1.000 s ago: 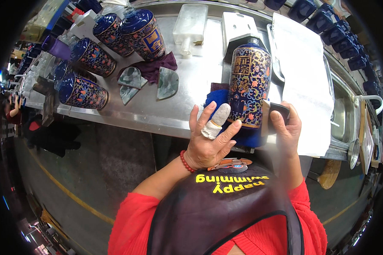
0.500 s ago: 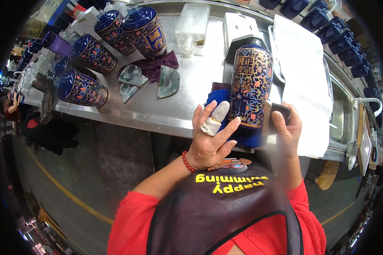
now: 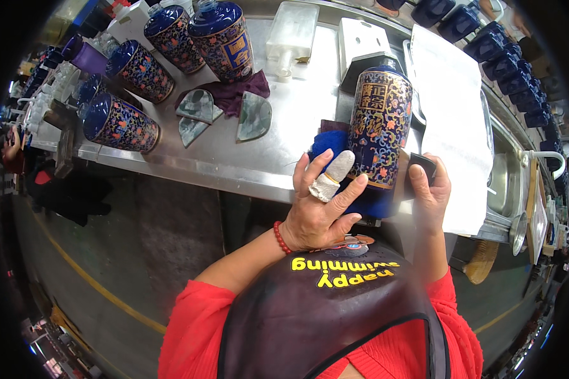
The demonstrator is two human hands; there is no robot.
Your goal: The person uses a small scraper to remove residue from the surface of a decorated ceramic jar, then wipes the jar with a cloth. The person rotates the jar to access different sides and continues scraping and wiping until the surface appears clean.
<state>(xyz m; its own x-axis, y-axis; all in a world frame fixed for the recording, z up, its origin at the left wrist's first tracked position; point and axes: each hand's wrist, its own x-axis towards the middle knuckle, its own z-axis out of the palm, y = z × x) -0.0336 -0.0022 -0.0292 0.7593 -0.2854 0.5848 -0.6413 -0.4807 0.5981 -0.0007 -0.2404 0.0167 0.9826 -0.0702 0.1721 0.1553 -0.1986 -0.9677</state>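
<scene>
A dark blue bottle (image 3: 380, 126) with gold lettering and a colourful floral pattern lies before me, neck pointing away. Its neck end rests on a black-and-white stand (image 3: 363, 54), its base end over blue cloth (image 3: 329, 144). My left hand (image 3: 316, 218) has its fingers spread at the bottle's lower left, fingertips close to or touching it. One of its fingers wears a whitish cover (image 3: 341, 165); a red bead bracelet circles the wrist. Beside the base's right side, my right hand (image 3: 433, 199) pinches a small dark flat scraper (image 3: 423, 165), whose lower part is blurred.
Several patterned bottles (image 3: 221, 44) stand at the left of the metal table (image 3: 171, 167). Nearby lie green-grey curved plates (image 3: 254, 117) and a purple cloth (image 3: 246, 88). A clear bottle (image 3: 292, 31) lies behind. White sheet (image 3: 452, 126) and sink (image 3: 504, 170) are at right.
The whole view has shifted slightly, so the bottle and hands sit a little further right and lower. The scraper's pale lower part, clear against the bottle before, is now blurred.
</scene>
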